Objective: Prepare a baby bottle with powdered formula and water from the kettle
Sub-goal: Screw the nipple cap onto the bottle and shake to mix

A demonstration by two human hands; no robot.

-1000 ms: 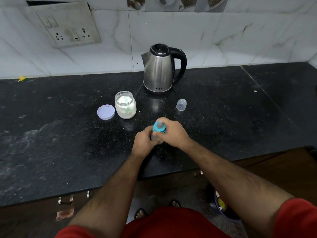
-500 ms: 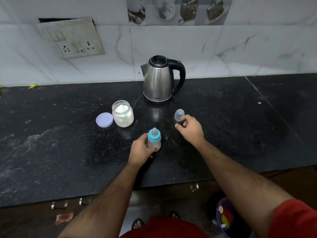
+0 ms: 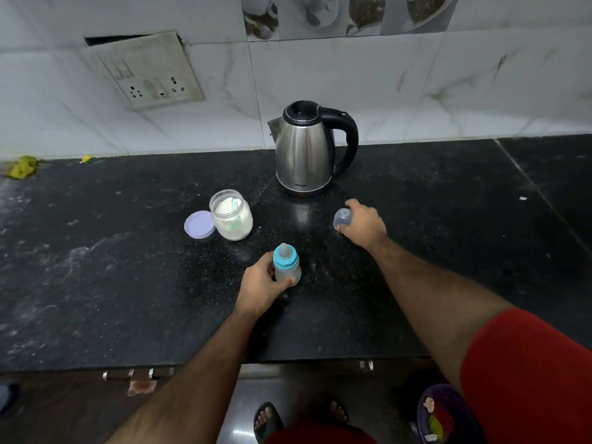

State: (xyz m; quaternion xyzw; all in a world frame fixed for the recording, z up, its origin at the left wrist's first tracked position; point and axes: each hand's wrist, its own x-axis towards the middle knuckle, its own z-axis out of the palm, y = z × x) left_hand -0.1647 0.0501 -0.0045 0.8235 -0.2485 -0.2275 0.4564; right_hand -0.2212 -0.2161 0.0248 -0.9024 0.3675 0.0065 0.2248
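A small baby bottle [image 3: 287, 270] with a blue collar and clear teat stands upright on the black counter [image 3: 96, 283]. My left hand [image 3: 261, 285] grips its body from the left. To the right, my right hand [image 3: 363, 225] holds the clear bottle cap [image 3: 341, 218] between fingers and thumb, just above the counter. The steel kettle [image 3: 304, 152] with a black handle stands behind, near the wall. An open glass jar of white formula powder [image 3: 231, 215] sits left of the kettle, its lilac lid [image 3: 199, 224] lying beside it.
A socket plate [image 3: 150, 75] hangs loose on the tiled wall at the back left. Yellow scraps [image 3: 22, 167] lie at the counter's far left edge. Below the counter front are drawer handles, my sandalled feet and a purple bin [image 3: 445, 415].
My right hand left the bottle's collar, reached right to the clear cap and has picked it up. My left hand kept hold of the bottle. The camera tilted up.
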